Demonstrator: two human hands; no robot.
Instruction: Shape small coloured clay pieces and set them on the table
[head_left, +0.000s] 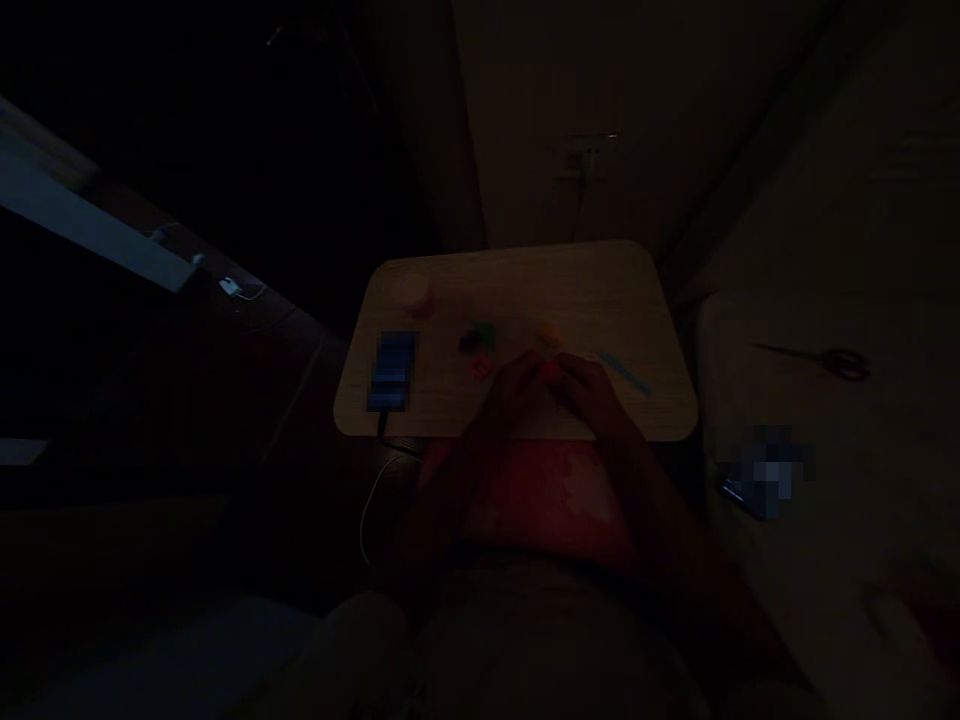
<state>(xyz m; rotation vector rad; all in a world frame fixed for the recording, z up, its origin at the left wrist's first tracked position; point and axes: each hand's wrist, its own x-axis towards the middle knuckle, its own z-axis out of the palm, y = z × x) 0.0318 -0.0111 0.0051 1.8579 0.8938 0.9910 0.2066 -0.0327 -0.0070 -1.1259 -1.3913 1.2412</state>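
Over the front part of a small wooden table (600,275), my left hand (516,378) and my right hand (591,385) meet with fingers curled in. Between their fingertips they hold a small red lump (552,372); the dark hides its exact shape and kind. Just beyond it lies an orange-yellow piece (549,333). To the left of my left hand are a red ring-like piece (481,366), a green piece (484,334) and a dark piece (470,343). A thin light-blue strip (625,373) lies right of my right hand.
A phone (393,370) with a cable lies at the table's left, below a pale round container (414,295). Scissors (832,360) and a blurred phone-like object (750,490) rest on a pale surface at right. A wall socket (585,158) is behind the table. The room is very dark.
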